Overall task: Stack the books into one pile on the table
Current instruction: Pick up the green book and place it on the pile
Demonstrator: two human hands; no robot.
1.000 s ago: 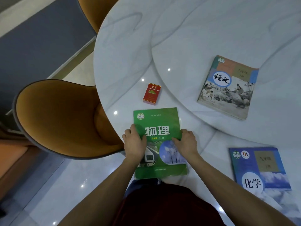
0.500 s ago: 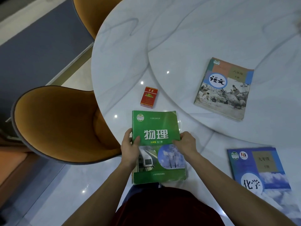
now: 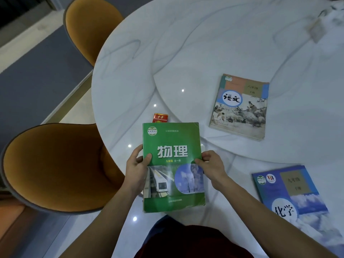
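Nearest the camera, the green book (image 3: 173, 164) is held face up between both hands, close to the person's body at the near edge of the white marble surface (image 3: 204, 43). The left hand (image 3: 136, 171) has its grip clamped on the book's left edge, thumb on the cover and fingers curled underneath; the right hand (image 3: 211, 167) has its grip closed on the right edge the same way, thumb pressed on the cover. The book's far end covers part of a small red pack (image 3: 160, 117) lying on the surface just beyond it; whether the book is fully lifted clear of the surface is hard to judge from this angle. To the right, near the surface's edge, lies the blue book (image 3: 290, 194), flat and face up, well apart from the green one. Farther out, on the raised round inner part of the surface, the painted-cover book (image 3: 241, 107) lies flat, apart from both others. On the left, two orange chairs stand beside the surface, one near (image 3: 55, 164) and one far (image 3: 87, 27).
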